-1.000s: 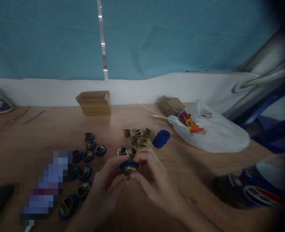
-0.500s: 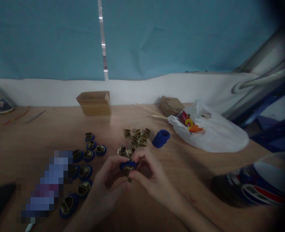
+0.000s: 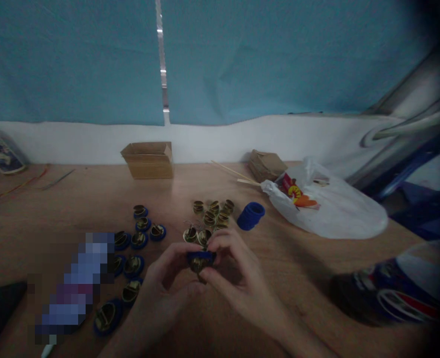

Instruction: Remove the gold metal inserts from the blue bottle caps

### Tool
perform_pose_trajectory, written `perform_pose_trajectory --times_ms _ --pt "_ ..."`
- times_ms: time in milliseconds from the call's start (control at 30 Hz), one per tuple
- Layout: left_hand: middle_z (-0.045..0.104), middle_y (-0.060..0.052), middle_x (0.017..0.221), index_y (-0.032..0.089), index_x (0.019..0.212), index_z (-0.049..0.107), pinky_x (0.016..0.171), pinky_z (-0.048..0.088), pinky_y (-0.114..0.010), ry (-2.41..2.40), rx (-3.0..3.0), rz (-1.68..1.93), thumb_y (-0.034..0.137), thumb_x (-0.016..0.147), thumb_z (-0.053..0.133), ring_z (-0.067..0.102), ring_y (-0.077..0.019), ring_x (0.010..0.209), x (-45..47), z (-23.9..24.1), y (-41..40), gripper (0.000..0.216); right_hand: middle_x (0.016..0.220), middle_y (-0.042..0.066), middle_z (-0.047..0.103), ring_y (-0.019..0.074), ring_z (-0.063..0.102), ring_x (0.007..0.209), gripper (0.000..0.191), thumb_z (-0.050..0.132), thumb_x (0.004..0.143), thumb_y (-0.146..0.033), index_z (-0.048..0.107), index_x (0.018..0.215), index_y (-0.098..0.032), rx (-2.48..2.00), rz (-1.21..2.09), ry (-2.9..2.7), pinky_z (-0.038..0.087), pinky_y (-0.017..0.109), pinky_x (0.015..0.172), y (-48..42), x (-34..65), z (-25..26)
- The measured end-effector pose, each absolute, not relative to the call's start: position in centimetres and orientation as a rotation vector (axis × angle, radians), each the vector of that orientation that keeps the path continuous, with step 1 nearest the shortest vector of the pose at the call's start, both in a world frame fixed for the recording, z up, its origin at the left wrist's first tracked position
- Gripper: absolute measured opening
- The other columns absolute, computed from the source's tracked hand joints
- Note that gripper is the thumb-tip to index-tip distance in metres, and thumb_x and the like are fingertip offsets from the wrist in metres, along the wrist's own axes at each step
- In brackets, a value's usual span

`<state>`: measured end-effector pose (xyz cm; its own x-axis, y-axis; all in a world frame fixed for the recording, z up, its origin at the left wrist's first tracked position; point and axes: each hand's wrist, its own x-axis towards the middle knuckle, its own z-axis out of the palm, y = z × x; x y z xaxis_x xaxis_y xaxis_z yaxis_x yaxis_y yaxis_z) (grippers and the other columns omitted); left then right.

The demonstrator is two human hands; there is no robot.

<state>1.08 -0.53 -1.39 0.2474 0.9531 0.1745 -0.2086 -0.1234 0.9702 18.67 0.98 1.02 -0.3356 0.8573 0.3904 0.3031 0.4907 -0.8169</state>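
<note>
Brass piece [image 3: 197, 266] with a blue ring [image 3: 201, 255] about its rim: held between both hands, over the middle of the table [image 3: 104, 194] toward its near edge, which is out of view. Left hand [image 3: 164, 283] curves wide, forefinger on the ring, thumb low; thumb contact unclear. Right hand [image 3: 238, 273] is narrow, fingers and thumb pinching the right side.

Judgement: steady with the left, press evenly round the rim with the right thumb, avoid tilting. Ring seating cannot be told from here.

Surroundings: bare brass pieces [image 3: 209, 219] lie just beyond the fingers, some partly hidden by them. Ringed pieces [image 3: 134, 266] lie toward the left edge, nearest ones just beside the left forearm; a sideways swing could knock them. Stack of blue rings [image 3: 251, 216] stands beyond the right hand, nothing between. Bottle [image 3: 395, 293] toward near right corner, plastic bag [image 3: 347, 214] by right edge, cardboard box [image 3: 151, 165] at far edge: all well apart.
</note>
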Motion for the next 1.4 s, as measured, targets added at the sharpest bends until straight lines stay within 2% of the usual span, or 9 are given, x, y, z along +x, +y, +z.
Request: perform_pose_trajectory --times_ms 300,467,667,967,1133,1400 --pt "0.068 -0.004 0.106 0.024 0.105 0.062 0.090 0.051 -0.029 0.790 1.245 1.323 0.009 0.074 0.075 0.063 -0.0194 0.102 1.0 -1.1 -0.4 0.037 0.101 0.002 0.053 0.0162 0.053 0.086 0.028 0.062 0.083 -0.016 0.050 0.106 -0.025 -0.988 0.852 -1.881 0.046 0.030 0.072 0.8 18.6 0.7" --pt "0.069 -0.004 0.106 0.024 0.103 0.062 0.088 0.053 -0.028 0.808 1.216 1.382 0.010 0.072 0.077 0.064 -0.0192 0.102 1.0 -1.1 -0.4 0.037 0.097 0.002 0.054 0.0153 0.055 0.081 0.018 0.053 0.090 -0.020 0.053 0.107 -0.026 -0.990 0.906 -1.816 0.048 0.030 0.070 0.7 18.5 0.9" --pt "0.069 -0.003 0.108 0.025 0.103 0.062 0.090 0.052 -0.026 0.854 1.235 1.396 0.008 0.072 0.076 0.065 -0.0182 0.104 1.1 -1.5 -0.4 0.038 0.091 0.001 0.057 0.0144 0.056 0.078 0.009 0.055 0.090 -0.021 0.058 0.098 -0.024 -0.994 1.005 -1.694 0.046 0.027 0.067 1.2 18.0 0.6" --pt "0.069 -0.003 0.106 0.024 0.104 0.061 0.088 0.053 -0.028 0.898 1.317 1.354 0.005 0.074 0.070 0.065 -0.0191 0.103 1.4 -1.6 -0.5 0.037 0.083 0.000 0.052 0.0142 0.051 0.072 0.007 0.056 0.084 -0.015 0.053 0.085 -0.022 -1.039 1.009 -1.614 0.044 0.027 0.063 1.2 17.4 -0.1" --pt "0.070 -0.004 0.106 0.023 0.102 0.062 0.088 0.054 -0.031 0.937 1.381 1.377 0.003 0.072 0.070 0.065 -0.0224 0.105 1.4 -1.8 -0.5 0.036 0.083 0.001 0.053 0.0151 0.051 0.072 0.005 0.052 0.088 -0.017 0.049 0.087 -0.022 -1.024 0.959 -1.670 0.045 0.028 0.063 1.0 17.4 -0.1" --pt "0.069 -0.002 0.108 0.026 0.105 0.060 0.090 0.053 -0.028 0.963 1.469 1.374 0.002 0.075 0.068 0.064 -0.0198 0.107 1.2 -1.9 -0.6 0.039 0.086 0.001 0.052 0.0145 0.052 0.073 0.006 0.054 0.089 -0.017 0.051 0.090 -0.022 -0.996 0.967 -1.727 0.046 0.028 0.064 1.0 17.5 -0.2"
